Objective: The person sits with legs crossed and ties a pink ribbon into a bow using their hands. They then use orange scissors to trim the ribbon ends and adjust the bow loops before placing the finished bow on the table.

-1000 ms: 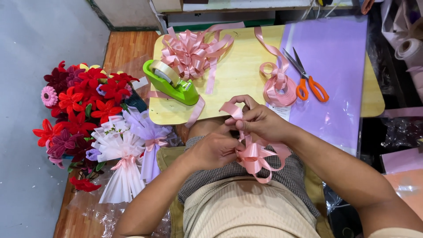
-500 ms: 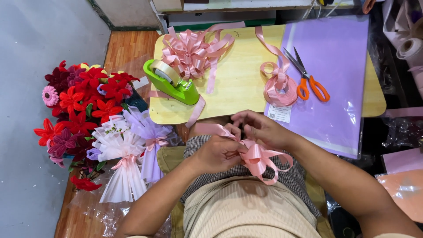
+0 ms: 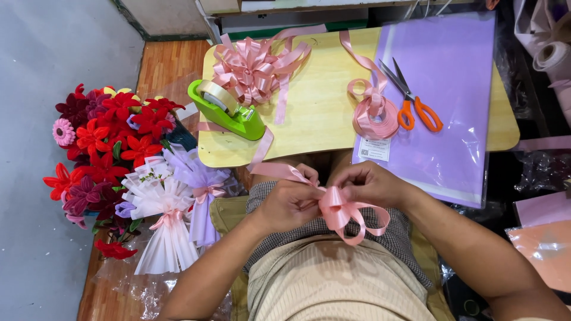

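Both hands (image 3: pixel 291 205) (image 3: pixel 372 184) pinching pink ribbon bow (image 3: pixel 342 211), over lap

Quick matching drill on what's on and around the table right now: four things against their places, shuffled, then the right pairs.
1 scissors
2 tape dispenser
3 finished bow
4 looped ribbon

A between both hands
B on the purple sheet
C table's front left corner
D table's back edge, behind the dispenser

Pairs: 1-B, 2-C, 3-D, 4-A
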